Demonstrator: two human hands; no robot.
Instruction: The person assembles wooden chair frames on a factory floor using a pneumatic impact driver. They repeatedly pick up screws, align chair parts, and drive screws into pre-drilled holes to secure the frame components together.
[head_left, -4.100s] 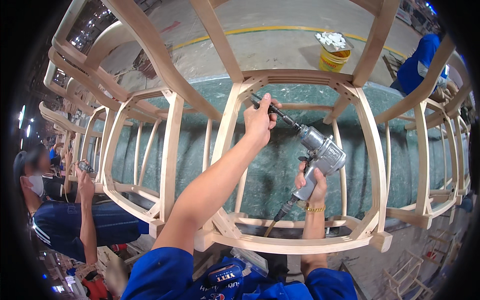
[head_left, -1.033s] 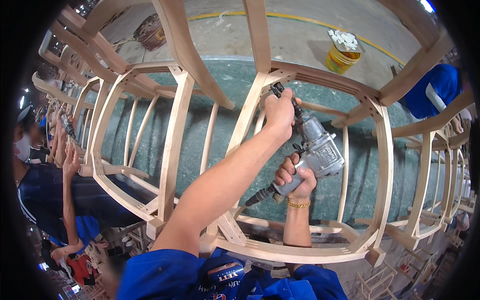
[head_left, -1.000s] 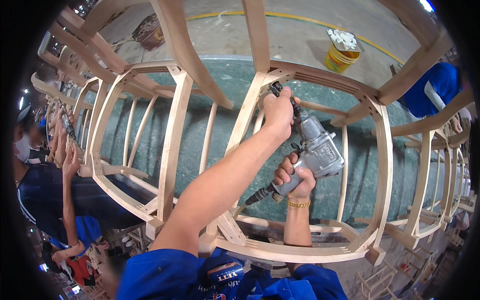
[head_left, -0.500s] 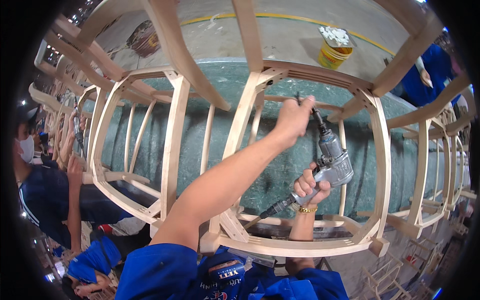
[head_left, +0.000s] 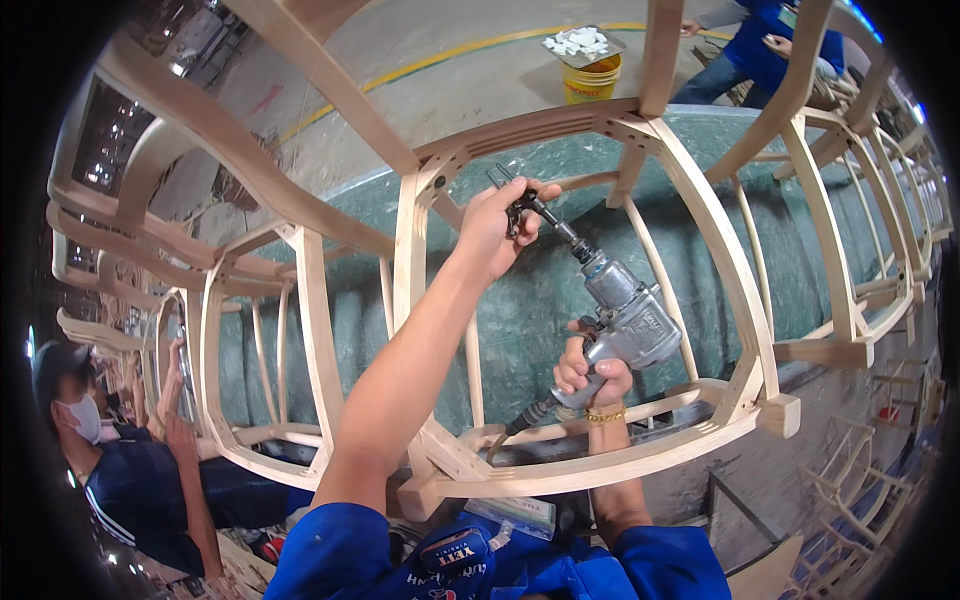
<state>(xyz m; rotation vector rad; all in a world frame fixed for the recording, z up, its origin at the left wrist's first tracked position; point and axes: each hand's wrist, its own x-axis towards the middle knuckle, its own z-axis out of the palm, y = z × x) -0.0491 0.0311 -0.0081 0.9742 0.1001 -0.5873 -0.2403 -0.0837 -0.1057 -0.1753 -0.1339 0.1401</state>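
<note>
My right hand (head_left: 588, 372) grips the handle of a grey air-powered driver (head_left: 632, 312), whose hose joins the handle's lower end. Its dark bit (head_left: 568, 236) points up and left. My left hand (head_left: 488, 232) is closed around several small dark metal pieces (head_left: 516, 214), apparently screws or bolts, at the tip of that bit. Both hands are within the opening of a pale wooden chair frame (head_left: 585, 478). A dark bolt head (head_left: 439, 182) sits in the frame's upper left corner, just beyond my left hand.
Under the frames lies a green work surface (head_left: 540, 330). More wooden chair frames (head_left: 325, 350) stand close on both sides. A yellow bucket (head_left: 592, 82) with a tray of white pieces stands beyond. One co-worker (head_left: 150, 480) is at the left, another (head_left: 765, 45) at the far right.
The view has swung, so the frame sits more tilted. My left hand has shifted left and turned, showing the dark metal pieces. The driver's bit now leans further left.
</note>
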